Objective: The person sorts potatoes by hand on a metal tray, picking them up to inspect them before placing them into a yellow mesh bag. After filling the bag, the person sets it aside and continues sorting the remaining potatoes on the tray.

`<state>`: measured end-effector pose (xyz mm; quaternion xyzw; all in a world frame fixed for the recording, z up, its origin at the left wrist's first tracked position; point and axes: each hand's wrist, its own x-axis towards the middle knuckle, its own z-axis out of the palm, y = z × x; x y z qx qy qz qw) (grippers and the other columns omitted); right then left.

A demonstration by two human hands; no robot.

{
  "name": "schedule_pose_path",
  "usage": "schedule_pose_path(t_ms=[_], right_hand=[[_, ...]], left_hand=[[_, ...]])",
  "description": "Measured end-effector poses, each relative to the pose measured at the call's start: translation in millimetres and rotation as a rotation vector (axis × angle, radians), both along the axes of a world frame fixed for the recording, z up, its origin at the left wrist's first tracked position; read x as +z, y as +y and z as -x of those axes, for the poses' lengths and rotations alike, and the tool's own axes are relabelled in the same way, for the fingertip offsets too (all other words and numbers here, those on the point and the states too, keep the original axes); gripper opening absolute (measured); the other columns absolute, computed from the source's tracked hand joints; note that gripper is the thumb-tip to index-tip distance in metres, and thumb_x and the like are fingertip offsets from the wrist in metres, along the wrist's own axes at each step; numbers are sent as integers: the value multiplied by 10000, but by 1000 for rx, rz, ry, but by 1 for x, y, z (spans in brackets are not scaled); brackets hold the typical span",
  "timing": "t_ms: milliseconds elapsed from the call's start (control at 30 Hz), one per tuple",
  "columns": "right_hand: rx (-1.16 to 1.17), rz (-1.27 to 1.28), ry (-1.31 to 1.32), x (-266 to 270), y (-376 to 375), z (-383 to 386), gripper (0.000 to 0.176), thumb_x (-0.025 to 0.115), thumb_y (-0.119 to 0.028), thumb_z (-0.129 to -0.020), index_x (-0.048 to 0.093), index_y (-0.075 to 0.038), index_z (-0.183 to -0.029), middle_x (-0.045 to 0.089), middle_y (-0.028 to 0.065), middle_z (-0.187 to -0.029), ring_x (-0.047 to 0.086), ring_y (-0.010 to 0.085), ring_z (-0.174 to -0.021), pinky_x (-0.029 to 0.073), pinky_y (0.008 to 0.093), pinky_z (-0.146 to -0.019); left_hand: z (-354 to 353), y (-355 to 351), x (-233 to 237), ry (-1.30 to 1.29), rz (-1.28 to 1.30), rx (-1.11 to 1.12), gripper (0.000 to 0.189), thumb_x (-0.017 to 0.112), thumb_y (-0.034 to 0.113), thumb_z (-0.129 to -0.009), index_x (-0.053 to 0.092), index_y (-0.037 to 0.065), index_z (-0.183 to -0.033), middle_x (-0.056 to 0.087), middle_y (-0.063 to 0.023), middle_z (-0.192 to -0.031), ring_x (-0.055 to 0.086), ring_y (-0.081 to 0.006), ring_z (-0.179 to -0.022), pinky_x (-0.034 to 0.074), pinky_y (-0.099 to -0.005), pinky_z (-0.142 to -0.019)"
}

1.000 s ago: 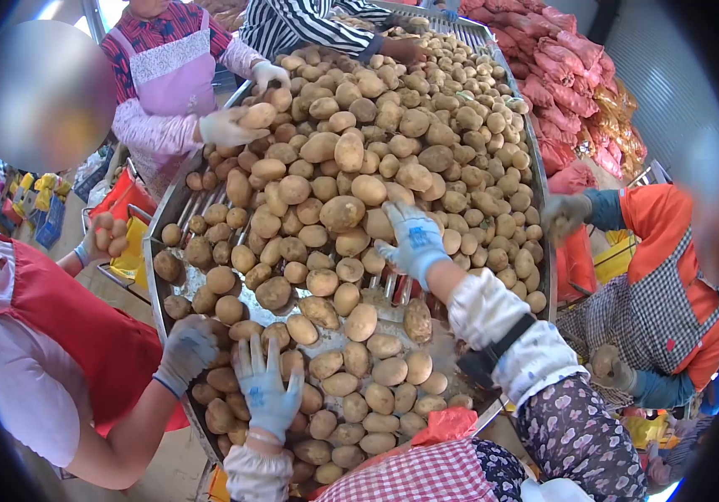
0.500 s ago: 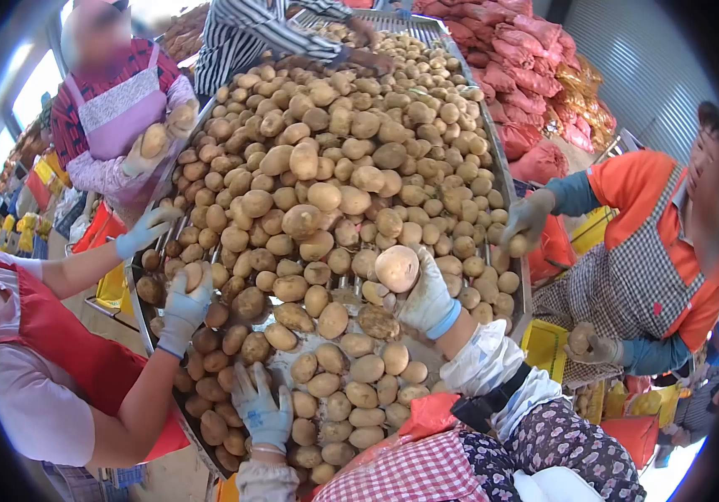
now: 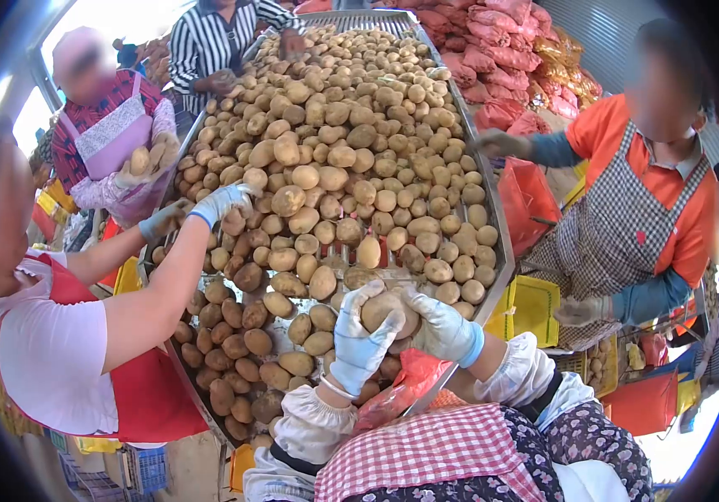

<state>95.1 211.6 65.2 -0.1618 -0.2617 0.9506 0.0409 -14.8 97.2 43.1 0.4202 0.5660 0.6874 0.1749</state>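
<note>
A large potato (image 3: 386, 308) is held between my two gloved hands near the front edge of the sorting table. From the left, my left hand (image 3: 361, 336) wraps its fingers over the potato's near side. My right hand (image 3: 443, 328) grips the other side, thumb toward the left hand. Both gloves are white with light blue cuffs. Loose potatoes (image 3: 297, 362) lie on the table to the left of my hands, and a bigger heap (image 3: 326, 159) rises beyond them. Red plastic (image 3: 401, 389) hangs at the edge just below my hands.
A co-worker in a red apron (image 3: 146, 360) reaches over the table from the left. Another in orange (image 3: 627, 226) stands at the right, beside a yellow crate (image 3: 535, 309). Two more people work at the far left. Pink sacks (image 3: 502, 63) are stacked behind the metal table rim (image 3: 506, 243).
My left hand has left the potatoes at lower left and joined my right hand on a potato. My right hand has drawn back nearer. The red-aproned co-worker reaches farther over the heap.
</note>
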Motion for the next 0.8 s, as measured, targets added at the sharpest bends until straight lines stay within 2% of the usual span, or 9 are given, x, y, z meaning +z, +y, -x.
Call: schedule_pose_path(t_ms=[133, 167, 333, 467, 533, 600, 667, 733, 800], right_hand=[[9, -127, -22, -9, -14, -17, 506, 476, -394, -979, 419, -75, -1369, 538, 113, -1306, 570, 256, -1134, 533, 420, -850], [28, -83, -25, -9, -14, -20, 508, 457, -404, -983, 415, -83, -1375, 550, 118, -1291, 588, 260, -1102, 541, 419, -825], [70, 37, 8, -11, -9, -25, 519, 380, -420, -997, 389, -91, -1399, 566, 153, -1272, 651, 339, -950, 563, 466, -752], [97, 161, 20, -12, 8, -29, 532, 376, -429, -997, 384, -83, -1401, 553, 164, -1294, 639, 366, -984, 558, 495, -782], [-9, 166, 3, -12, 15, -31, 560, 390, -459, -989, 394, -70, -1390, 550, 174, -1290, 636, 375, -989, 550, 514, -800], [-58, 123, -31, -9, 19, -34, 577, 385, -487, -982, 416, -66, -1375, 567, 169, -1263, 642, 352, -968, 552, 496, -772], [-108, 73, -77, -25, 37, -40, 596, 379, -515, -975, 439, -62, -1359, 584, 164, -1237, 648, 330, -946, 554, 478, -743], [166, 133, 320, -66, 64, -40, 618, 356, -564, -962, 489, -73, -1313, 627, 143, -1159, 656, 276, -866, 547, 423, -666], [54, 180, 206, -44, 62, -40, 598, 323, -560, -968, 536, -84, -1259, 652, 134, -1102, 654, 243, -793, 533, 389, -616]], left_hand=[[-3, -7, 7, -499, -12, -54, 324, 593, 253, -959, 606, -36, -1105, 659, -102, -1024, 612, -156, -947, 494, -290, -868], [-3, -8, 6, -403, 6, -28, 404, 477, 335, -1011, 617, -38, -1077, 675, -98, -965, 627, -155, -909, 506, -289, -837], [8, -23, -20, -730, -17, -90, 449, 427, 361, -1023, 596, -38, -1138, 662, -112, -1055, 627, -188, -973, 503, -327, -885], [0, -46, -38, -333, 146, 108, 486, 481, 387, -986, 525, 12, -1292, 548, -173, -1282, 513, -304, -1194, 379, -416, -1044], [-7, -75, -36, 993, 853, 363, 587, 576, 468, -883, 518, 75, -1314, 437, -200, -1392, 381, -394, -1303, 272, -512, -1093], [-2, -113, -81, 860, 1076, 364, 668, 637, 505, -781, 528, 116, -1313, 371, -200, -1437, 279, -450, -1345, 185, -579, -1104], [12, -128, -97, 955, 1143, 583, 646, 604, 469, -826, 496, 86, -1335, 389, -216, -1419, 331, -422, -1327, 200, -551, -1111], [27, -127, -116, 890, 1198, 624, 617, 599, 403, -851, 468, 68, -1353, 388, -220, -1418, 356, -400, -1318, 226, -530, -1108], [31, -110, -109, 839, 1253, 683, 593, 595, 338, -876, 441, 51, -1371, 387, -225, -1417, 381, -378, -1308, 251, -508, -1106]])
